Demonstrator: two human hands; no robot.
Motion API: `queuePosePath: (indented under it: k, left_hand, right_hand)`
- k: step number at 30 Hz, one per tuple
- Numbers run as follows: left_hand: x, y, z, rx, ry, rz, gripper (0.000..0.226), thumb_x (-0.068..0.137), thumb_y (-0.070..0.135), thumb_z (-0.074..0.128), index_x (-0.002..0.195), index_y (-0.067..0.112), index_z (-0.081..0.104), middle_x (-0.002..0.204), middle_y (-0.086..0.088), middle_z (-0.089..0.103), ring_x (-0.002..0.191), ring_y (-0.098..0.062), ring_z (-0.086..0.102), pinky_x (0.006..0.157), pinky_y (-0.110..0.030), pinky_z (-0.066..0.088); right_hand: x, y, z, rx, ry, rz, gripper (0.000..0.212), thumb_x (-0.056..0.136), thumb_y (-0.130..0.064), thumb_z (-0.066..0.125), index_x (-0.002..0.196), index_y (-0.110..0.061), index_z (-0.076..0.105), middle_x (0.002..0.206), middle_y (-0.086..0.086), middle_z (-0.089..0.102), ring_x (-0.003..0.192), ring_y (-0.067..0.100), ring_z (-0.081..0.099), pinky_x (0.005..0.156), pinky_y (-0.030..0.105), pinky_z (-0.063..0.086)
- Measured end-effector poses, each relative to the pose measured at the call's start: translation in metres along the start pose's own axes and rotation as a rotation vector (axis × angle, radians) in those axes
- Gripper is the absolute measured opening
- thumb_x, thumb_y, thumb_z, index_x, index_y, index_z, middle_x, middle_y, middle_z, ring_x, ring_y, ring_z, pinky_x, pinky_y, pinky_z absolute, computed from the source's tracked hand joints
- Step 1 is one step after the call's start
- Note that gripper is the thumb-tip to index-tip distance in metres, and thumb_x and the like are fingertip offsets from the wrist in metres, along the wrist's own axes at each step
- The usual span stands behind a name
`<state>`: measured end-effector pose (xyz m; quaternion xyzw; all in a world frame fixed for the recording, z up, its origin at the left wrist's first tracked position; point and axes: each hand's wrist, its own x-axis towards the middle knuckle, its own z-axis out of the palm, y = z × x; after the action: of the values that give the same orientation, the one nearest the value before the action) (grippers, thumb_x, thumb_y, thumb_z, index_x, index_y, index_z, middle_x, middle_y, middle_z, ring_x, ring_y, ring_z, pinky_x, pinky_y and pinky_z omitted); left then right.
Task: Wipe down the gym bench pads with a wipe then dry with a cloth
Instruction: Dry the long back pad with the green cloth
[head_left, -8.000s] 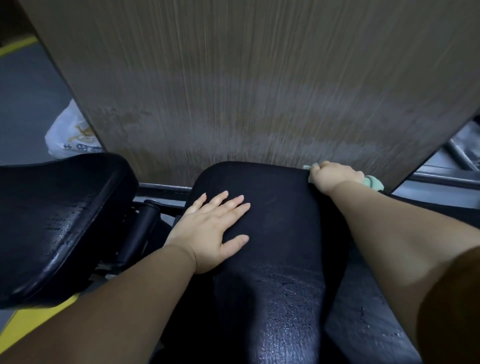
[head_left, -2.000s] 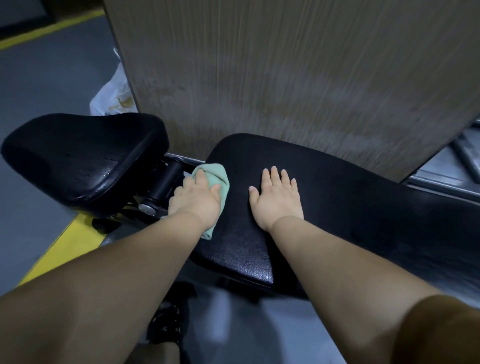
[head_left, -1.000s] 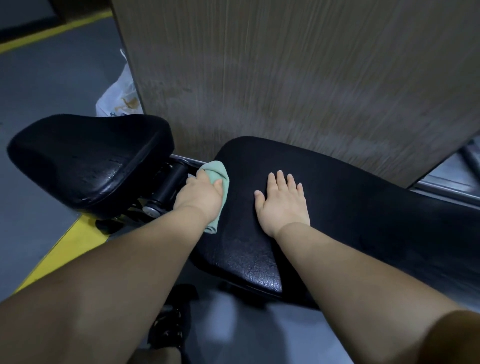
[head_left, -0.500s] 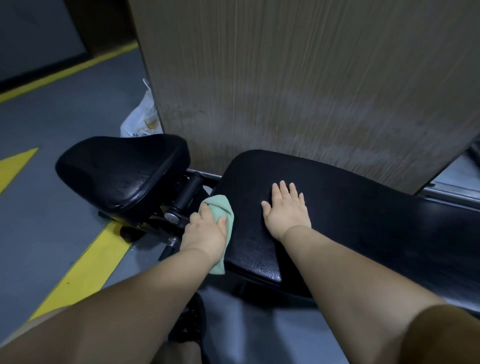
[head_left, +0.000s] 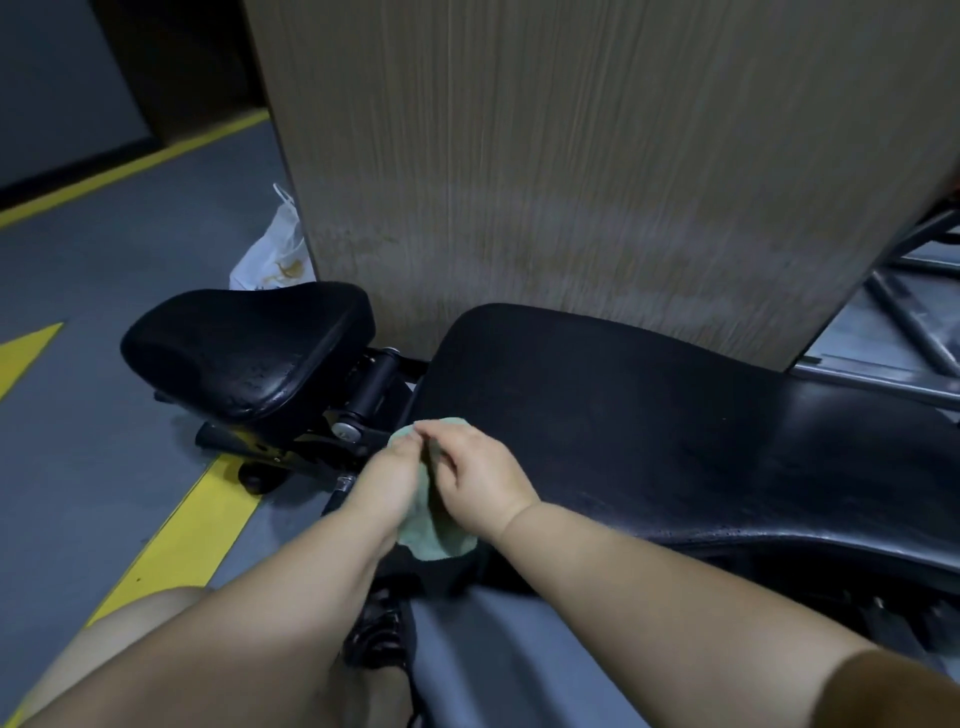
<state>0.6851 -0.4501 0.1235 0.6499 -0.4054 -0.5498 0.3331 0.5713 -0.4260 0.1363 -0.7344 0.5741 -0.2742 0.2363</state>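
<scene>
Head view, looking down along two bare forearms to the near left corner of the long black pad. Holds the green cloth up between both grips, just over that corner's front edge. Left grip grasping the cloth's left side, fingertips curled at its upper rim. Right grip pinching the same upper rim from the other side, fingers bent, back of the hand up. Lets the cloth's lower end droop below the wrists, in front of the pad's edge; cannot tell whether it touches the pad there. Shows fine cracking and a dull shine along the pad's near rim. Left of it, across a gap filled by a black hinge roller, the smaller seat pad, tilted, with a speckled near side. Behind both pads, upright and close, a wooden panel with vertical grain. At the panel's left edge, on the grey floor, a white plastic bag. Below the seat pad, a yellow stripe running toward the viewer. At far right, beyond the long pad, metal bars. Between the forearms, low down, a dark shoe on the floor
</scene>
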Motion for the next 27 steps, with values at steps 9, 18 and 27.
queuePosePath:
  k: [9, 18, 27]
  left_hand:
    - [0.019, 0.0, -0.02, -0.148, 0.136, 0.098, 0.036, 0.102, 0.046, 0.031, 0.112, 0.02, 0.054, 0.112, -0.008, 0.065, 0.1, -0.027, 0.06, 0.088, -0.044, 0.051]
    - [0.018, -0.017, -0.001, 0.318, -0.048, 0.43, 0.039, 0.105, 0.026, 0.032, 0.141, 0.029, 0.048, 0.152, 0.013, 0.036, 0.143, -0.005, 0.023, 0.121, -0.027, 0.011]
    - [0.009, -0.017, 0.011, 0.9, -0.159, 0.59, 0.046, 0.106, 0.035, 0.018, 0.151, 0.036, 0.025, 0.159, 0.02, 0.016, 0.147, -0.001, 0.0, 0.12, -0.03, -0.008]
  right_hand:
    - [0.022, -0.003, 0.047, -0.529, -0.161, 0.001, 0.069, 0.099, -0.042, 0.036, 0.153, -0.01, 0.008, 0.161, 0.008, 0.003, 0.147, 0.023, 0.002, 0.118, 0.035, 0.004]
    - [0.014, 0.017, 0.047, -0.818, -0.154, -0.081, 0.081, 0.095, -0.04, 0.042, 0.151, -0.004, -0.003, 0.159, 0.014, 0.006, 0.147, 0.028, -0.002, 0.118, 0.043, -0.001]
    - [-0.039, 0.056, 0.006, -0.858, -0.108, -0.21, 0.067, 0.074, -0.029, 0.062, 0.136, -0.007, 0.051, 0.137, 0.012, 0.053, 0.128, 0.029, 0.05, 0.104, 0.043, 0.041]
